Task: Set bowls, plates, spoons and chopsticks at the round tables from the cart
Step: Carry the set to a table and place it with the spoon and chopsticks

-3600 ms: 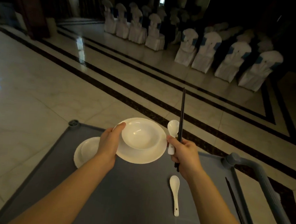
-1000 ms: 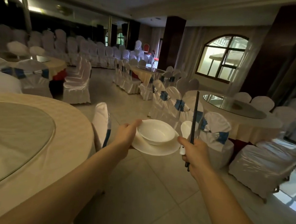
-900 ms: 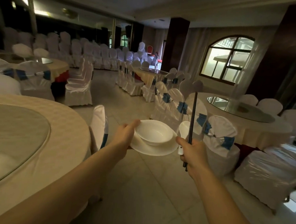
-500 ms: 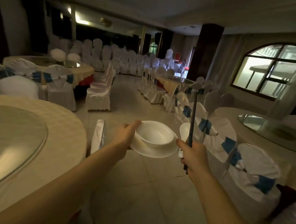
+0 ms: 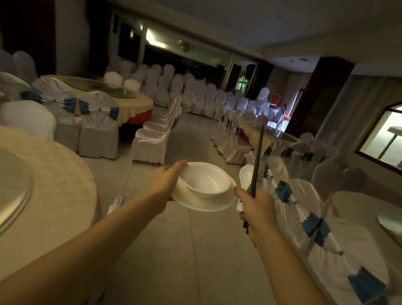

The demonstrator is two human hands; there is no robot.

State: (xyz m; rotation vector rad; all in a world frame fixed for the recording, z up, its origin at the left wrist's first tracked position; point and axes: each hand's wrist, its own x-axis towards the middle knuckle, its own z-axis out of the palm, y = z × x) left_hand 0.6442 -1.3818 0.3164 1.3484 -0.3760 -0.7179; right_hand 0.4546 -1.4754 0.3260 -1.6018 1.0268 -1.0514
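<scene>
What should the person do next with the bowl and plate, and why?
Probably swing left and set the plate, with the bowl on it, down on the near round table. The left hand grips the plate in mid-air, the right hand holds spoon and chopsticks, and that table lies just to the left.

One bowl (image 5: 205,182), one plate (image 5: 203,203), one spoon (image 5: 245,175), one set of chopsticks (image 5: 258,151), four round tables (image 5: 57,185), many covered chairs (image 5: 152,139).

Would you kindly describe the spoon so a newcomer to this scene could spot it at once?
Find the person's right hand, held out over the floor beside the plate. It grips two upright things; the spoon is the short white one with a rounded scoop, not the long thin black chopsticks.
</scene>
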